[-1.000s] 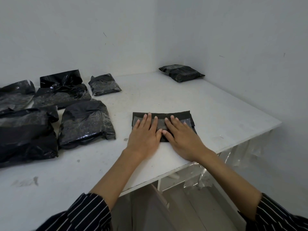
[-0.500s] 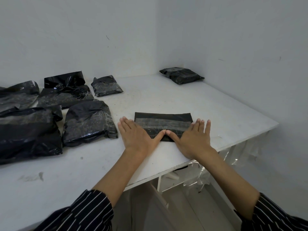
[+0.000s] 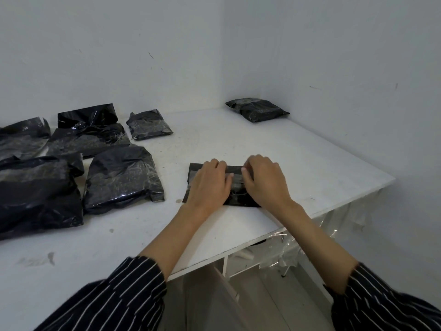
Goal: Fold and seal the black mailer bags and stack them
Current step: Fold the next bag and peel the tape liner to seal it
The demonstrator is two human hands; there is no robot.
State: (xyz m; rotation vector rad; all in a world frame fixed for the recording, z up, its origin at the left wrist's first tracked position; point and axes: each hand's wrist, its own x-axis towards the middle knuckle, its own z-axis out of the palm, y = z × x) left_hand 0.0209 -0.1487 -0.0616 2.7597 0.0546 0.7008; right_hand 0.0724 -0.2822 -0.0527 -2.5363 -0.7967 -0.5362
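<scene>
**Head view: both hands on the folded bag**

Head view shows the left hand and right hand side by side on a flat folded bag near the counter edge. Left grip lies flat, fingers together, pressing down. Right grip is curled at the bag's top fold — whether it pinches anything, I cannot tell. Left of the hands lie filled bags; beyond them, in the corner, one sealed bag.

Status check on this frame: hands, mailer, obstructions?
Left hand and right hand both flat on the folded black plastic mailer bag, near the white table edge. Nothing in the way.
</scene>
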